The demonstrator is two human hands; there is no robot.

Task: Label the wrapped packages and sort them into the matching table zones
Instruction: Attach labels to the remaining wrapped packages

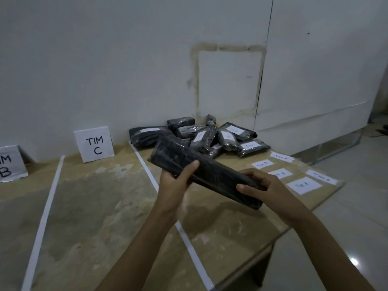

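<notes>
A long flat package in black wrap [201, 168] is held tilted above the table, with no label showing on its visible side. My left hand [178, 181] grips its left edge from below, thumb on top. My right hand [262, 185] grips its near right end. A pile of several black wrapped packages [201, 135] lies at the back of the table by the wall, some bearing white labels. Several loose white labels [304, 184] reading "TIM A" or "TIM B" lie on the table's right part.
White tape strips [147, 171] divide the brown table [94, 206] into zones. A "TIM C" sign [94, 144] leans on the wall, with a "TIM B" sign [10, 164] at the left edge. The table's right edge drops to a tiled floor [346, 227].
</notes>
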